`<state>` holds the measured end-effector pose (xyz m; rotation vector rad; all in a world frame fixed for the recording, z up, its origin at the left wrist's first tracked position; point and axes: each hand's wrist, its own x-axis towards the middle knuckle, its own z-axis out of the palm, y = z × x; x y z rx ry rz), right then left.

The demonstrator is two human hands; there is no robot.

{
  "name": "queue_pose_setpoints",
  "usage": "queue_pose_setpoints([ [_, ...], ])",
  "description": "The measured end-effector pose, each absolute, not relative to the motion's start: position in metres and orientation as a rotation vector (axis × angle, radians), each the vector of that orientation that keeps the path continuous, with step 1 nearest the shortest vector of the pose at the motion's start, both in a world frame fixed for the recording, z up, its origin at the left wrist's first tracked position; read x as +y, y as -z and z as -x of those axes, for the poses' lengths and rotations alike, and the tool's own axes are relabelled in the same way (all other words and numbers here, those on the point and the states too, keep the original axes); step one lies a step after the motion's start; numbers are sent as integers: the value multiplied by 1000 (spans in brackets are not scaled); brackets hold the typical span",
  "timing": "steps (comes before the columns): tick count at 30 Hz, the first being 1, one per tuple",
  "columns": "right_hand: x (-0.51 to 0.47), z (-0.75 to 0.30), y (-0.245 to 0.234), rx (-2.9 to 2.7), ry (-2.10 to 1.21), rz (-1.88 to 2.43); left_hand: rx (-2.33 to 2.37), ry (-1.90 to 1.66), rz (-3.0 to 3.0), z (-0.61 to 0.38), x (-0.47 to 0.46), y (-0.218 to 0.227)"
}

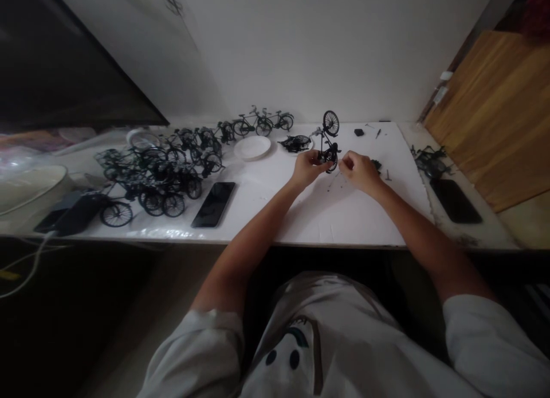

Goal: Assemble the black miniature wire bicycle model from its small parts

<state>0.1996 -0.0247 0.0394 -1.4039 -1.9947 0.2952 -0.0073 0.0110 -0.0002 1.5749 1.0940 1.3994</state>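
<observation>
Black bike [330,152] on end, pinched low

The left hand [309,168] clamps its lower end above the white worktop [352,223], one wheel in the air. The right hand [357,170] sits just beside the lower wheel, fingers curled; whether they grip anything, I cannot tell. Small parts [342,186] lie loose below. A slack left pinch could let the bike twist or topple; a dragging right wrist could scatter those parts, easily lost in dim light.

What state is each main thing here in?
Small black model bicycle: held on end, one wheel uppermost.
Left hand: gripping it.
Right hand: fingers curled beside it; contents unclear.
Black rectangular phone, left: flat, screen dark.
Round white dish: lying flat.
Dark model bicycles, left: crowded together.
</observation>
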Motion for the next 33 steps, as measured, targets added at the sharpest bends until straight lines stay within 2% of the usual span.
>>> queue_pose_setpoints([
  [5,-25,-201,-41,-2038,-381,1402,1116,-1378,-1601,8,11,1],
  [15,-24,-200,-39,-1982,-301,1451,1131,-1389,-1579,5,8,-4],
  [33,-26,-199,-42,-2009,-350,1425,1106,-1395,-1578,6,8,-3],
])
